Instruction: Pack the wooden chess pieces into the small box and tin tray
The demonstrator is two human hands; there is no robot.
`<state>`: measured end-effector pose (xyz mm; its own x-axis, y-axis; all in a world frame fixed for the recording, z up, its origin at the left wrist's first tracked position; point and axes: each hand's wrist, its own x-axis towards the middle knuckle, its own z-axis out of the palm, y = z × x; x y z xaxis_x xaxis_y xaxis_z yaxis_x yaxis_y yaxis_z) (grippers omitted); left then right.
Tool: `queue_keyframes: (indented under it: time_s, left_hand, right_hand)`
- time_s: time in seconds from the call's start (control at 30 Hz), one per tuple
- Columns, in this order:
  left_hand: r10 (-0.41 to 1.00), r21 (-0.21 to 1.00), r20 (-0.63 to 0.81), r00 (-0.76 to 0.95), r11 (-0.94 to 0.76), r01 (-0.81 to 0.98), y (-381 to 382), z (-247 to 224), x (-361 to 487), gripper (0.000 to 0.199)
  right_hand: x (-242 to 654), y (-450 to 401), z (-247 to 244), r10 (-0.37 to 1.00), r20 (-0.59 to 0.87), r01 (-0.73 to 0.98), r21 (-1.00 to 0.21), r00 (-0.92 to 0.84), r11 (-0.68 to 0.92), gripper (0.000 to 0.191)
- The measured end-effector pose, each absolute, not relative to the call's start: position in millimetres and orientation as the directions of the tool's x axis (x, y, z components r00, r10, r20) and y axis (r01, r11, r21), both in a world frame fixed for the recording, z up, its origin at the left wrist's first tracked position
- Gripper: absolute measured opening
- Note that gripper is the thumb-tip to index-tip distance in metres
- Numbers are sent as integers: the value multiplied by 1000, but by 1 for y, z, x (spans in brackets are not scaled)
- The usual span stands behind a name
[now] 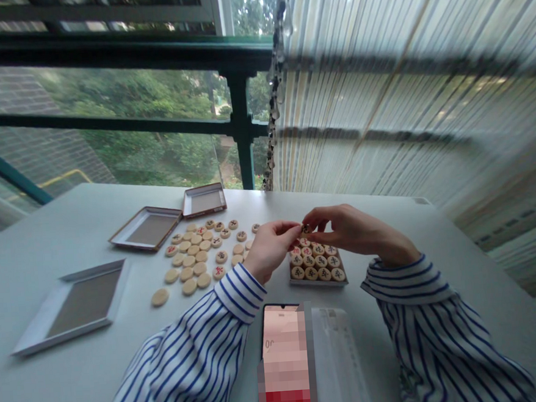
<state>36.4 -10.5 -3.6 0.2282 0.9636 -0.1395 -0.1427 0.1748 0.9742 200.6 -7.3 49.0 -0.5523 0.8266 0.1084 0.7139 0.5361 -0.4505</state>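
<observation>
Phone (pixel 281 335) lies at the near side of the desk (pixel 469 260), a pale translucent object (pixel 338 349) close along its right edge. Striped sleeves (pixel 191 347) come in on both sides of them. Farther left, a white-walled tray (pixel 67 342) sits at an angle, with desk surface between it and a lone blank disc (pixel 160 297).

Beyond the phone stands a shallow box (pixel 319 282) with rows of marked discs filling its near part, close inside the walls. Over its far left part, the right hand (pixel 350 229) has its grip clamped on a dark-marked disc (pixel 305 229). The left hand (pixel 273 246) meets that disc from the left; whether its grip also holds it, I cannot tell. Right of the box, the desk runs on to its slanting edge.

Left of the left hand, loose discs (pixel 188 273) spread, some touching, others apart. Past them, a brown-edged tray (pixel 161 245) and a smaller tray (pixel 207 211) sit corner to corner, the smaller near the far edge. Behind that edge rise a green window frame (pixel 243 147) and, right, a string curtain (pixel 357 97).
</observation>
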Motion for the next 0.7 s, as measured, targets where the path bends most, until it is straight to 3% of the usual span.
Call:
queue_keyframes:
  time_s: [0.7]
  left_hand:
    - [966,984,-157,207,170,-50,-12,-3,37,14]
  right_hand:
    - [197,-6,45,811,93,761,-300,-577,576,25]
